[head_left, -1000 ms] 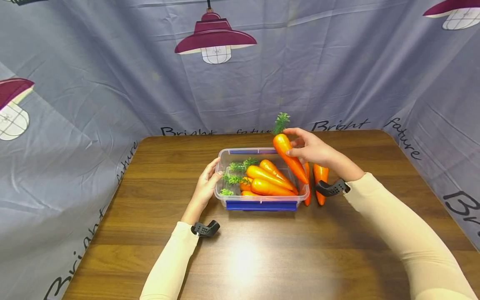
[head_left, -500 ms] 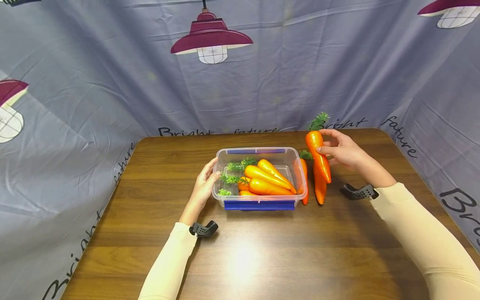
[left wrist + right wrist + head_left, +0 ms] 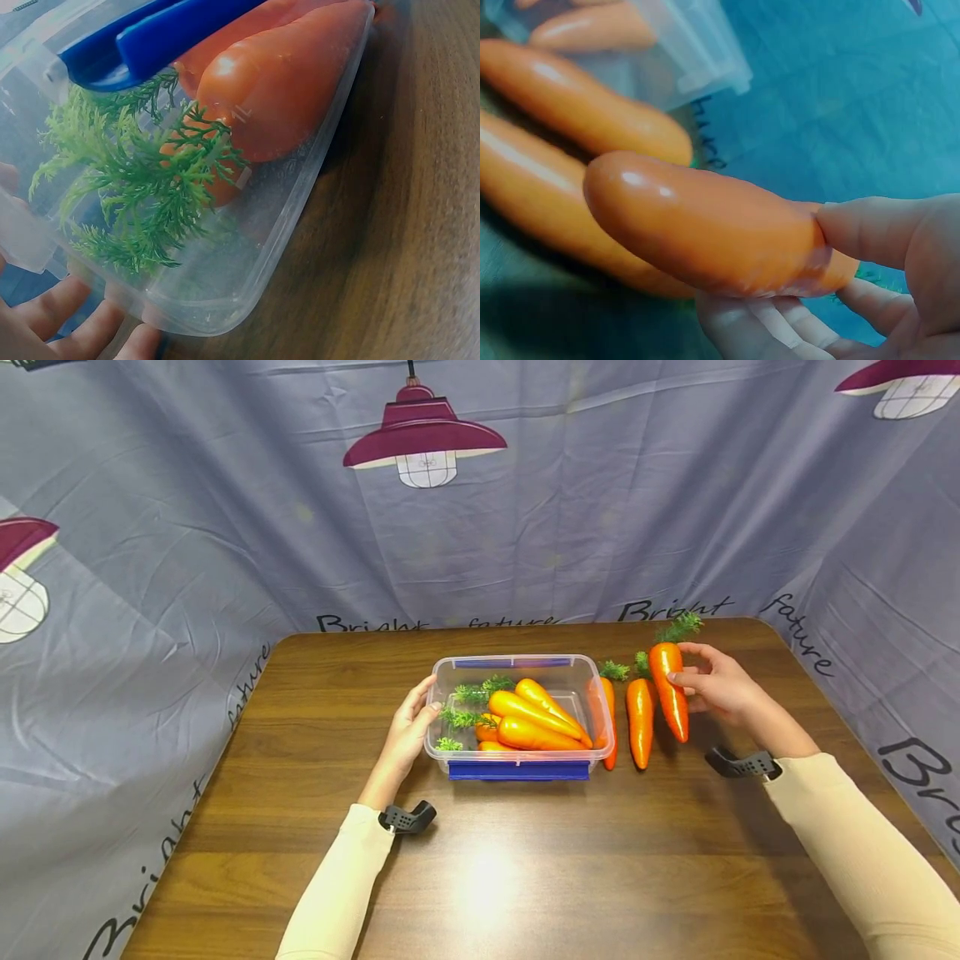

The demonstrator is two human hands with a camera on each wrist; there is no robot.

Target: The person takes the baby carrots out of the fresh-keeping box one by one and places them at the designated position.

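Observation:
My right hand [image 3: 723,685] pinches an orange carrot [image 3: 667,685] with a leafy green top, thumb on one side and fingers on the other. The right wrist view shows the thick body of this carrot [image 3: 705,225] between thumb and fingers. Two more carrots lie on the table to its left: one carrot [image 3: 641,722] just beside it, another carrot [image 3: 608,727] against the container's right wall. My left hand [image 3: 408,727] holds the left side of a clear plastic container [image 3: 517,756], thumb at the rim, fingers [image 3: 90,326] along the outer wall. Several carrots [image 3: 536,714] lie inside, tops leftward.
The container has blue clips [image 3: 517,770] on its near and far sides. It stands on a brown wooden table [image 3: 322,735]. A grey curtain [image 3: 600,527] printed with lamps hangs behind the table's far edge.
My right hand has carried the carrot from over the container's right side rightward, then down beside the two table carrots. My left hand stays at the container.

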